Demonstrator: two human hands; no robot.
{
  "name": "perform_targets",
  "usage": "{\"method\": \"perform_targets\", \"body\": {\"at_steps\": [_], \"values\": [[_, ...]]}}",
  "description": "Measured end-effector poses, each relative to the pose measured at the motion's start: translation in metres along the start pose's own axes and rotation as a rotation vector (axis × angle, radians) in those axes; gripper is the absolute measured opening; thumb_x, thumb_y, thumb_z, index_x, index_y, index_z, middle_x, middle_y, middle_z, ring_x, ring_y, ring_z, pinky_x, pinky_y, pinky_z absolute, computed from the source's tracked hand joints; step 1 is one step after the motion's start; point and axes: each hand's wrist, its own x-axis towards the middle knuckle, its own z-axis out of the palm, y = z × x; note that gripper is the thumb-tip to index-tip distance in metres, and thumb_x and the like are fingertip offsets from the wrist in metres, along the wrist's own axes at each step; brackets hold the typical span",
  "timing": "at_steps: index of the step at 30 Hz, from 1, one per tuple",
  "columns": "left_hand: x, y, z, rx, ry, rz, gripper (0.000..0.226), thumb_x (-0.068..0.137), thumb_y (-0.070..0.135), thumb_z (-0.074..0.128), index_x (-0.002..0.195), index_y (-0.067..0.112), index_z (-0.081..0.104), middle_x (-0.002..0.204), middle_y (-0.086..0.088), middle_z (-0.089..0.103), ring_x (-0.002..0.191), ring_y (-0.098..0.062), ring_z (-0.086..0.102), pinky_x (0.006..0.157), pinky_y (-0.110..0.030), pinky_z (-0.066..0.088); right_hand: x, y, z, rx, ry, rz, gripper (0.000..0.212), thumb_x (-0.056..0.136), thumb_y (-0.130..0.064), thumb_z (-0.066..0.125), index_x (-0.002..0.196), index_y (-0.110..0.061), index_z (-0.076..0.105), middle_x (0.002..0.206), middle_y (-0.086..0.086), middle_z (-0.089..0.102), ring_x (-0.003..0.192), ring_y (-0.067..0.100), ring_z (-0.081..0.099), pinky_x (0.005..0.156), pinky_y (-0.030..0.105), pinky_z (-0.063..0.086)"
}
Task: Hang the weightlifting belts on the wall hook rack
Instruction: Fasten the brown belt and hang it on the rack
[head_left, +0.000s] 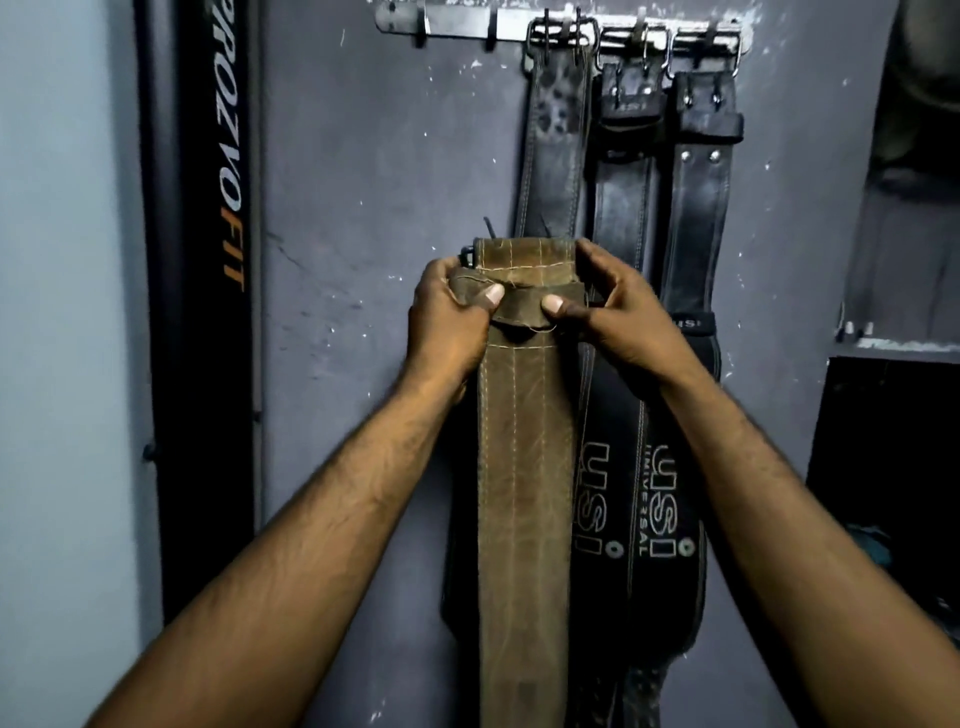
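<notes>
A brown leather weightlifting belt (524, 467) hangs down in front of me, held by its top end. My left hand (449, 322) grips the belt's left edge and strap loop near the buckle. My right hand (618, 317) grips the right edge, thumb pressed on the loop. High on the grey wall is a metal hook rack (467, 23). Three dark belts hang from its right hooks: a worn one (558, 145), a middle one (623, 171) and a right one (698, 171). The rack's left hooks are bare.
A black vertical banner with orange and white lettering (208, 260) stands left of the wall panel. At the right is a dark shelf recess (904, 234) with small items on its ledge.
</notes>
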Motion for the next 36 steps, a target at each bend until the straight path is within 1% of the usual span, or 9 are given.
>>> {"method": "perform_targets", "body": {"at_steps": [5, 11, 16, 20, 24, 26, 30, 34, 36], "values": [[0.077, 0.015, -0.009, 0.052, -0.025, 0.185, 0.057, 0.083, 0.014, 0.071, 0.138, 0.017, 0.055, 0.124, -0.004, 0.069, 0.111, -0.018, 0.068, 0.101, -0.043, 0.054, 0.069, -0.021, 0.010, -0.103, 0.038, -0.133, 0.089, 0.085, -0.010, 0.074, 0.157, -0.021, 0.022, 0.162, 0.002, 0.030, 0.139, 0.004, 0.031, 0.119, 0.041, 0.034], [0.156, 0.043, -0.004, 0.159, -0.043, 0.365, 0.062, 0.078, 0.023, 0.070, 0.138, 0.018, 0.056, 0.128, -0.002, 0.068, 0.114, -0.016, 0.066, 0.104, -0.041, 0.052, 0.143, -0.044, 0.000, -0.211, 0.058, -0.249, 0.091, 0.084, -0.012, 0.076, 0.157, -0.018, 0.022, 0.162, 0.005, 0.029, 0.148, 0.018, 0.029, 0.120, 0.041, 0.032], [0.207, 0.066, 0.005, 0.184, -0.024, 0.475, 0.062, 0.089, 0.003, 0.069, 0.146, 0.004, 0.045, 0.146, -0.009, 0.054, 0.123, -0.011, 0.056, 0.105, -0.016, 0.043, 0.191, -0.060, -0.003, -0.212, 0.094, -0.296, 0.089, 0.085, -0.007, 0.074, 0.157, -0.012, 0.022, 0.161, 0.010, 0.030, 0.146, 0.023, 0.032, 0.120, 0.038, 0.032], [0.243, 0.077, 0.009, 0.228, -0.033, 0.500, 0.063, 0.087, 0.007, 0.070, 0.145, 0.005, 0.047, 0.150, -0.006, 0.049, 0.135, -0.016, 0.050, 0.115, -0.025, 0.038, 0.219, -0.068, -0.007, -0.238, 0.140, -0.298, 0.089, 0.085, -0.005, 0.074, 0.156, -0.009, 0.021, 0.158, 0.012, 0.036, 0.143, 0.025, 0.039, 0.118, 0.040, 0.036], [0.266, 0.086, 0.018, 0.250, -0.084, 0.461, 0.049, 0.090, 0.006, 0.067, 0.137, 0.015, 0.055, 0.141, 0.001, 0.056, 0.124, -0.009, 0.056, 0.104, -0.014, 0.045, 0.238, -0.075, -0.013, -0.260, 0.142, -0.300, 0.068, 0.085, 0.004, 0.069, 0.146, -0.003, 0.038, 0.118, 0.003, 0.063, 0.106, 0.015, 0.063, 0.097, 0.026, 0.052], [0.277, 0.088, 0.023, 0.240, -0.093, 0.417, 0.045, 0.090, 0.007, 0.067, 0.134, 0.010, 0.058, 0.131, -0.004, 0.063, 0.115, -0.013, 0.061, 0.104, -0.022, 0.047, 0.245, -0.079, -0.013, -0.309, 0.146, -0.273, 0.066, 0.082, 0.001, 0.072, 0.142, -0.001, 0.043, 0.122, 0.010, 0.065, 0.106, 0.019, 0.064, 0.096, 0.028, 0.053], [0.280, 0.071, 0.023, 0.212, -0.096, 0.339, 0.035, 0.092, 0.000, 0.062, 0.127, 0.004, 0.061, 0.107, -0.005, 0.065, 0.089, -0.011, 0.062, 0.080, -0.014, 0.051, 0.242, -0.076, -0.007, -0.484, 0.177, -0.230, 0.088, 0.073, -0.023, 0.083, 0.149, -0.010, 0.040, 0.142, 0.010, 0.056, 0.126, 0.023, 0.057, 0.111, 0.037, 0.045], [0.281, 0.051, 0.016, 0.229, -0.080, 0.338, 0.066, 0.082, 0.020, 0.071, 0.144, 0.011, 0.050, 0.146, -0.007, 0.054, 0.133, -0.020, 0.053, 0.116, -0.034, 0.040, 0.221, -0.066, 0.001, -0.540, 0.269, -0.271, 0.075, 0.082, -0.023, 0.080, 0.146, -0.012, 0.044, 0.147, 0.003, 0.053, 0.129, 0.017, 0.054, 0.105, 0.021, 0.037], [0.282, 0.046, 0.014, 0.276, -0.036, 0.346, 0.077, 0.077, 0.038, 0.071, 0.147, 0.015, 0.046, 0.150, -0.004, 0.051, 0.137, -0.020, 0.050, 0.118, -0.037, 0.038, 0.217, -0.065, 0.004, -0.533, 0.322, -0.261, 0.065, 0.082, -0.024, 0.079, 0.141, -0.014, 0.052, 0.141, 0.001, 0.059, 0.117, 0.008, 0.056, 0.095, 0.014, 0.035]]}}
